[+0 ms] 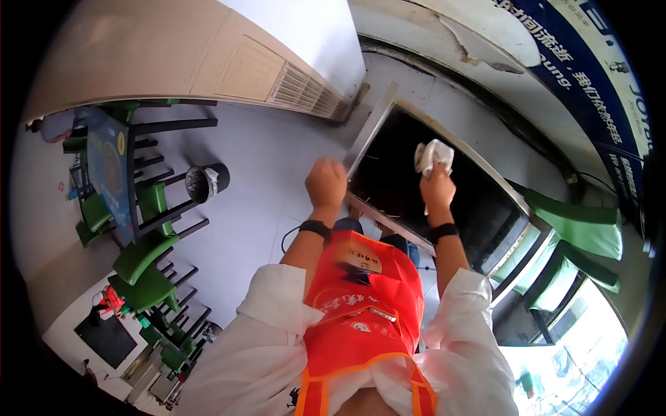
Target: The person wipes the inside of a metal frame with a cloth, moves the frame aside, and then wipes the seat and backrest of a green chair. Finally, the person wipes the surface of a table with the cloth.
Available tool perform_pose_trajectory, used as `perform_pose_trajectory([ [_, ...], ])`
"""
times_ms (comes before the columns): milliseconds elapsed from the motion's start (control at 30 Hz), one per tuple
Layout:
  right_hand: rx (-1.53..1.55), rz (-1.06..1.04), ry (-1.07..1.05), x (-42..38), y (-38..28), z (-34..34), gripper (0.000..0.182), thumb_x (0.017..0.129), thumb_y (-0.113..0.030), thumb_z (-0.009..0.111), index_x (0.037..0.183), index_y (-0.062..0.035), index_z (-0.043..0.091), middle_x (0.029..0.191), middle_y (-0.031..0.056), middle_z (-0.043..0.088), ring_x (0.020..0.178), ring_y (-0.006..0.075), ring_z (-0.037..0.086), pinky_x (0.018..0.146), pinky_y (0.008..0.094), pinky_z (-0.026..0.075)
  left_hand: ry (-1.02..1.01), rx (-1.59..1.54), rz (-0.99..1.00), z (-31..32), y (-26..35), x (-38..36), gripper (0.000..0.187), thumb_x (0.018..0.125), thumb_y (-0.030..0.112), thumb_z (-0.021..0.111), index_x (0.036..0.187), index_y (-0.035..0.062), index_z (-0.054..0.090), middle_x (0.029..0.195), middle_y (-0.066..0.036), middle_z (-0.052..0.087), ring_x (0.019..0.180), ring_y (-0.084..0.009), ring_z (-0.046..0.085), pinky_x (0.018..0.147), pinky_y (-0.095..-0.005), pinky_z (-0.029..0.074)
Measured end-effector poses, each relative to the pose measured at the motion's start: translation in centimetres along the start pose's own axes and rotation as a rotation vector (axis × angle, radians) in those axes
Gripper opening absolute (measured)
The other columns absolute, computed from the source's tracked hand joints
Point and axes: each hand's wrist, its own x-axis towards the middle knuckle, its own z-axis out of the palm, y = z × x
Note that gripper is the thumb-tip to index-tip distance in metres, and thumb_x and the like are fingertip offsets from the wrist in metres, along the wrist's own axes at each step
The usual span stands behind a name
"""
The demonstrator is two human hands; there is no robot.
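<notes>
My right hand (pixel 438 190) is closed around a crumpled white cloth (pixel 435 157), held over a dark glossy panel (pixel 395 156). A pale metal frame (pixel 479 182) borders the panel. My left hand (pixel 326 184) is curled into a fist beside the frame's left edge, and nothing shows sticking out of it. Black bands circle both wrists. Below my hands hangs the red apron (pixel 368 298) I wear over a white shirt.
Green chairs (pixel 579 222) stand close on the right. To the left are a blue-topped table (pixel 107 163), more green chairs (pixel 146 288) and a lined trash bin (pixel 207 182). A tall cabinet with a vent grille (pixel 305 90) rises ahead; a cable runs along the wall.
</notes>
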Motion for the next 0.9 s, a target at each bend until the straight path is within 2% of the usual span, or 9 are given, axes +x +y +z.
perform_pose_trajectory([
  [200, 0.034, 0.020, -0.150, -0.3, -4.0, -0.3, 0.039, 0.079, -0.023, 0.054, 0.116, -0.0106, 0.053, 0.103, 0.0155, 0.059, 0.087, 0.0339, 0.060, 0.071, 0.0430, 0.050, 0.003, -0.021, -0.005, -0.1, 0.3, 0.2, 0.017, 0.079, 0.016, 0.046, 0.069, 0.0027, 0.051, 0.072, -0.017, 0.056, 0.067, -0.0374, 0.055, 0.060, -0.0453, 0.044],
  [333, -0.013, -0.336, 0.132, -9.0, 1.0, 7.7, 0.047, 0.071, -0.019, 0.060, 0.116, -0.0104, 0.052, 0.102, 0.0149, 0.061, 0.081, 0.0376, 0.061, 0.069, 0.0456, 0.050, 0.074, -0.031, 0.021, 0.7, -0.2, 0.0, 0.017, 0.079, 0.016, 0.046, 0.068, 0.0027, 0.051, 0.070, -0.016, 0.056, 0.066, -0.0375, 0.054, 0.060, -0.0455, 0.044],
  [433, 0.157, 0.125, -0.085, -14.6, 4.6, 4.5, 0.045, 0.072, -0.012, 0.059, 0.116, -0.0087, 0.052, 0.101, 0.0191, 0.060, 0.088, 0.0382, 0.058, 0.073, 0.0445, 0.048, 0.050, -0.014, 0.016, 0.5, -0.3, 0.0, 0.015, 0.078, 0.015, 0.046, 0.068, 0.0040, 0.049, 0.069, -0.016, 0.055, 0.064, -0.0378, 0.053, 0.057, -0.0470, 0.044],
  [467, 0.121, 0.089, 0.080, -16.0, 8.3, 6.6, 0.045, 0.072, -0.014, 0.060, 0.116, -0.0072, 0.052, 0.099, 0.0209, 0.060, 0.086, 0.0393, 0.059, 0.071, 0.0453, 0.048, 0.033, 0.005, -0.003, 0.4, -0.2, 0.0, 0.015, 0.078, 0.015, 0.045, 0.068, 0.0044, 0.048, 0.069, -0.016, 0.054, 0.064, -0.0379, 0.052, 0.057, -0.0473, 0.043],
  [600, 0.160, 0.556, 0.211, -16.7, 13.7, 4.7, 0.038, 0.077, -0.026, 0.054, 0.102, 0.0030, 0.057, 0.084, 0.0249, 0.062, 0.079, 0.0424, 0.060, 0.068, 0.0470, 0.048, 0.025, -0.039, -0.012, 0.4, 0.0, 0.0, 0.015, 0.078, 0.014, 0.043, 0.068, 0.0035, 0.049, 0.069, -0.016, 0.055, 0.065, -0.0376, 0.053, 0.059, -0.0467, 0.043],
  [667, 0.128, 0.476, 0.357, -16.0, 12.5, 6.1, 0.041, 0.078, -0.028, 0.054, 0.106, 0.0024, 0.054, 0.084, 0.0256, 0.062, 0.078, 0.0425, 0.060, 0.066, 0.0487, 0.047, 0.044, -0.036, -0.012, 0.3, 0.1, -0.1, 0.016, 0.078, 0.014, 0.043, 0.068, 0.0035, 0.049, 0.069, -0.016, 0.055, 0.065, -0.0374, 0.053, 0.059, -0.0465, 0.043],
  [733, 0.152, 0.576, 0.170, -15.2, 8.6, 6.1, 0.045, 0.079, -0.029, 0.053, 0.113, 0.0009, 0.050, 0.084, 0.0258, 0.062, 0.075, 0.0418, 0.061, 0.065, 0.0494, 0.048, 0.053, -0.037, -0.006, 0.3, -0.1, 0.0, 0.016, 0.078, 0.014, 0.043, 0.068, 0.0034, 0.049, 0.069, -0.016, 0.055, 0.065, -0.0371, 0.054, 0.059, -0.0463, 0.044],
  [800, 0.072, 0.292, 0.167, -15.2, 5.2, 7.7, 0.044, 0.077, -0.023, 0.057, 0.115, -0.0022, 0.049, 0.080, 0.0216, 0.063, 0.073, 0.0377, 0.062, 0.065, 0.0465, 0.049, 0.093, -0.041, 0.011, 0.9, -0.4, -0.2, 0.018, 0.078, 0.015, 0.043, 0.068, 0.0032, 0.051, 0.069, -0.017, 0.056, 0.065, -0.0380, 0.054, 0.060, -0.0470, 0.044],
  [900, 0.216, 0.178, 0.091, -15.3, 1.9, 5.7, 0.041, 0.072, -0.014, 0.059, 0.112, -0.0052, 0.055, 0.110, 0.0162, 0.057, 0.088, 0.0345, 0.060, 0.072, 0.0436, 0.049, 0.028, 0.019, -0.026, 0.3, -0.3, -0.1, 0.022, 0.080, 0.018, 0.041, 0.069, 0.0021, 0.052, 0.070, -0.020, 0.056, 0.067, -0.0408, 0.053, 0.062, -0.0492, 0.043],
])
